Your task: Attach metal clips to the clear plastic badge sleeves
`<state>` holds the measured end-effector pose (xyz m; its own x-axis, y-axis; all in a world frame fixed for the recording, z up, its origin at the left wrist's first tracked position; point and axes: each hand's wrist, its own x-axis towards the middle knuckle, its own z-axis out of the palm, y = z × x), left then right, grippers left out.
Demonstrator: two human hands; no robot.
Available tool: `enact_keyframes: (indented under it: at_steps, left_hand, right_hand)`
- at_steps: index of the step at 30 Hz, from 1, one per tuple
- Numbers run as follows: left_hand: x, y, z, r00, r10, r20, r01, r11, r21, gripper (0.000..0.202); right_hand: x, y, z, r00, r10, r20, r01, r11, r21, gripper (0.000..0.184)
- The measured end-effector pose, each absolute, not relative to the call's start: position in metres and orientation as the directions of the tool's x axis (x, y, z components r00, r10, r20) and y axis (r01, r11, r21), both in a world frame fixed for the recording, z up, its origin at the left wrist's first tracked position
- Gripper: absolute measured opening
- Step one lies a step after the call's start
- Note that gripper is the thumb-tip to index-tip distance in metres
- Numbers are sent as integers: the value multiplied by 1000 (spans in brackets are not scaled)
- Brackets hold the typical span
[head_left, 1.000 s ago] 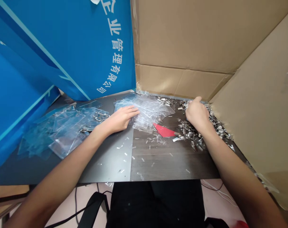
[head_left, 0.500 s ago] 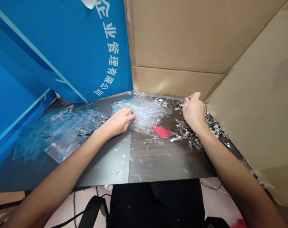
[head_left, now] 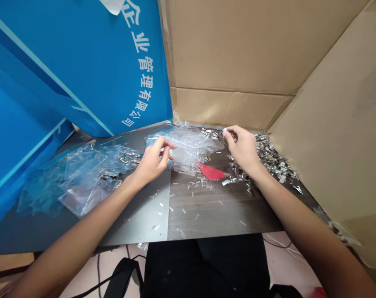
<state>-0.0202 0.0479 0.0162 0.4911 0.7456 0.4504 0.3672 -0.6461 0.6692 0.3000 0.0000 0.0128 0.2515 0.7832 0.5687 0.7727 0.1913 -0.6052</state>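
Plastic sleeves (head_left: 88,182) left, metal clips (head_left: 274,159) right

Bare left forearm (head_left: 82,211), bare right forearm (head_left: 299,223), left hand (head_left: 152,163), right hand (head_left: 242,149), black trousers (head_left: 203,265) with pale specks

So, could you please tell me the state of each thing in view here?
Left hand: open, fingers curled over the clear plastic sleeves.
Right hand: fingers pinched together near the metal clips; cannot tell if it holds one.
Clear plastic sleeves: loose, in overlapping piles.
Metal clips: loose, heaped and scattered.
Red piece: lying flat.
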Motion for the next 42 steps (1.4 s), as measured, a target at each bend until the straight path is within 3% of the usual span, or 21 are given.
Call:
enact_keyframes:
  at_steps: [2,5,10,13,15,24,28,31,33,37,42]
  left_hand:
    - [-15,40,17,446,789,423,278,-571,772,11]
    - [-9,31,15,455,782,426,191,-553,811,9]
    - [-2,16,14,508,736,447,216,-612,761,18]
    - [2,6,15,536,717,446,258,-642,722,24]
    - [4,2,15,528,703,476,265,-669,694,22]
    - [8,-2,12,456,695,556,250,-700,669,7]
    - [7,-2,16,430,608,667,279,-793,542,5]
    - [4,-3,16,446,559,699,275,-829,488,10]
    - [2,-5,16,503,561,658,231,-820,523,8]
    - [4,-10,18,586,645,490,151,-681,716,23]
    - [12,-10,16,536,776,334,99,-451,887,24]
  right_hand:
    - [290,-3,13,190,827,530,706,260,-659,13]
    - [276,-9,10,128,886,446,560,307,-770,12]
    - [253,-25,11,-147,954,263,315,297,-901,19]
    - [238,-37,15,-331,920,208,284,307,-908,28]
    - [230,-44,15,-354,915,194,296,306,-905,26]
    - [223,-50,11,-218,902,373,373,430,-822,17]
    - [228,-48,11,-136,749,648,530,608,-591,9]
    - [234,-45,11,-154,592,791,587,699,-409,16]
    - [238,-43,12,-193,507,840,598,740,-309,21]
    - [239,-42,11,-246,390,887,562,803,-197,27]
    - [232,-45,8,-236,484,843,516,797,-313,27]
